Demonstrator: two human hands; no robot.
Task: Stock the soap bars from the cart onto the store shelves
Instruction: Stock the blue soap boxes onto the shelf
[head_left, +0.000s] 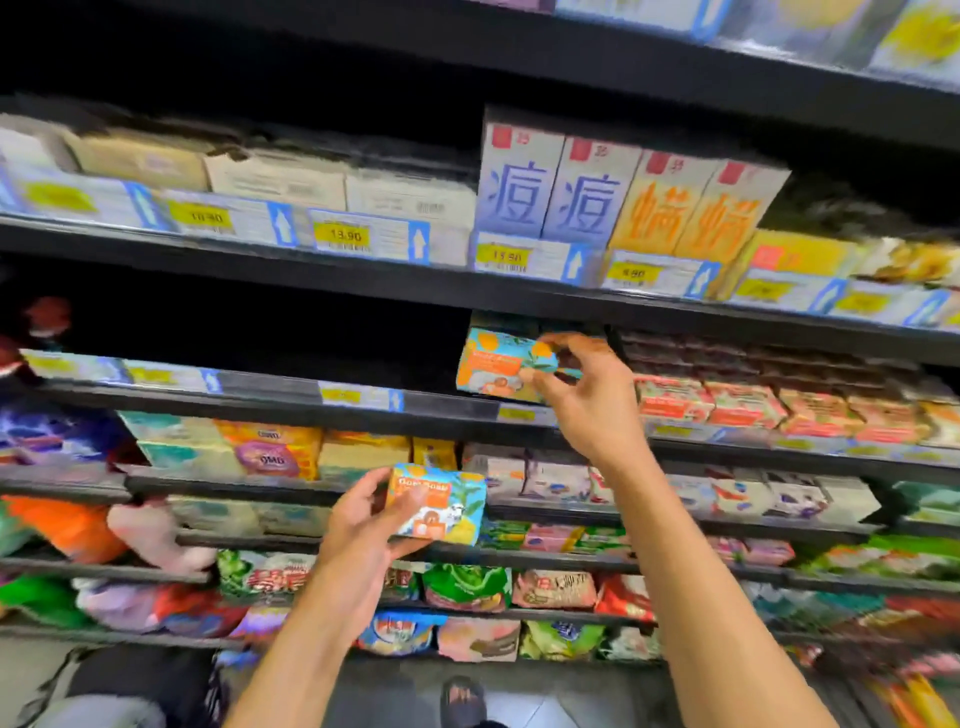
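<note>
My right hand (582, 387) pinches an orange-and-blue soap box (493, 364) at the front edge of a dark middle shelf (447, 408), with the box tilted and its base near the shelf lip. My left hand (363, 522) holds a second soap box of the same design (441, 504) lower down, in front of the shelves below, thumb across its front. The cart is out of view.
Red-and-white soap boxes (727, 400) fill the same shelf to the right; its left part is dark and bare. Tall blue and orange boxes (623, 197) stand on the shelf above. Lower shelves hold packed bags and boxes. My foot (462, 701) shows on the floor.
</note>
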